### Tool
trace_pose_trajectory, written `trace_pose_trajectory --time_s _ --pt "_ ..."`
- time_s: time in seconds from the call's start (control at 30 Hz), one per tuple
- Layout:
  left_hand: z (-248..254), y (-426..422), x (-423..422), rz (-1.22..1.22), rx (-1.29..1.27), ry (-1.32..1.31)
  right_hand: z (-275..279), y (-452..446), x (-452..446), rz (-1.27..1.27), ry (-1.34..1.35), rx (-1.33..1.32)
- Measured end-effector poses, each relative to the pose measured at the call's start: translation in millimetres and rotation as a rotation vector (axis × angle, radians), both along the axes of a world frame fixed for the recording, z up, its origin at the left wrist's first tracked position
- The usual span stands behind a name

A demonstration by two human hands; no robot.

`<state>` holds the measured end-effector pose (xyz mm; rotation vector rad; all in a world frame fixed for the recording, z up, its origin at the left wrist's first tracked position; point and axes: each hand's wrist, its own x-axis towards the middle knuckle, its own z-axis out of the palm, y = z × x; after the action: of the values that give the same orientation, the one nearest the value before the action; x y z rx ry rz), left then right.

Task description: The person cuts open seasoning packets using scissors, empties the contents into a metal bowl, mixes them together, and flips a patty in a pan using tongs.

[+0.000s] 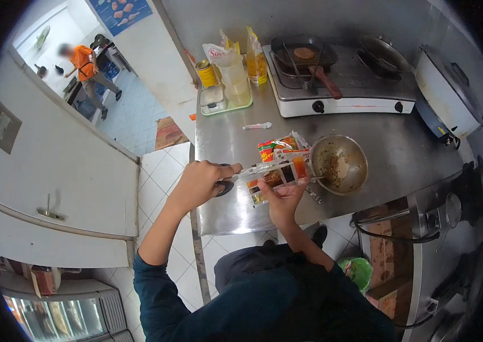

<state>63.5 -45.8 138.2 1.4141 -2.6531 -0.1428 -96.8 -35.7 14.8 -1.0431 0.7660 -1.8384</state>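
Observation:
My left hand (202,183) is closed around the black handle of a pair of scissors (225,187). The blades reach right along the top edge of a packet. Pinched in my right hand (286,200) is that packet (274,178), a flat foil-and-clear seasoning sachet with orange and dark sections. Just behind it, a red and green instant noodle packet (266,151) lies on the steel counter. A metal bowl (360,157) holding a brown, crumbly mixture stands right of my right hand, with a utensil handle partly visible beside the hand.
A two-burner gas stove (344,106) carries a frying pan (324,57) with a round patty. At the back left, a tray (227,110) bears a plastic jug (234,80); a yellow can (205,74) and oil pouch (256,60) stand nearby. A person in orange (83,62) bends in the far room.

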Motion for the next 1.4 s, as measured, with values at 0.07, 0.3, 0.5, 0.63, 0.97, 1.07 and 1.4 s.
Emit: trace_pose_trajectory --time_s 0.07,0.3,0.5,0.63,0.97,1.07,1.4 --pt "-0.3 -1.2 -4.3 -0.011 -0.006 0.023 5.9 0.8 -3.2 0.001 -0.013 -0.015" --pt "7.9 -6.6 -28.3 0.001 -0.013 0.017 8.2 3.3 -19.7 0.124 -0.123 0.094" --pt "6.4 -12.4 -58.9 -0.024 -0.059 0.147 17.6 -2.9 -41.4 0.127 -0.152 0.052" --pt "4.7 -19.9 -73.2 0.008 -0.047 0.099 20.5 -9.1 -60.6 0.172 -0.157 0.104" --pt "-6.2 -30.9 -96.3 0.078 0.022 0.101 16.4 -20.9 -91.4 0.31 -0.135 0.081" --pt "-11.8 -26.1 -97.3 0.113 -0.067 0.167 15.1 -23.0 -89.3 0.348 -0.11 0.071" --pt "-12.4 0.3 -65.2 0.277 0.033 0.149 9.8 -17.7 -55.0 0.629 -0.132 0.11"
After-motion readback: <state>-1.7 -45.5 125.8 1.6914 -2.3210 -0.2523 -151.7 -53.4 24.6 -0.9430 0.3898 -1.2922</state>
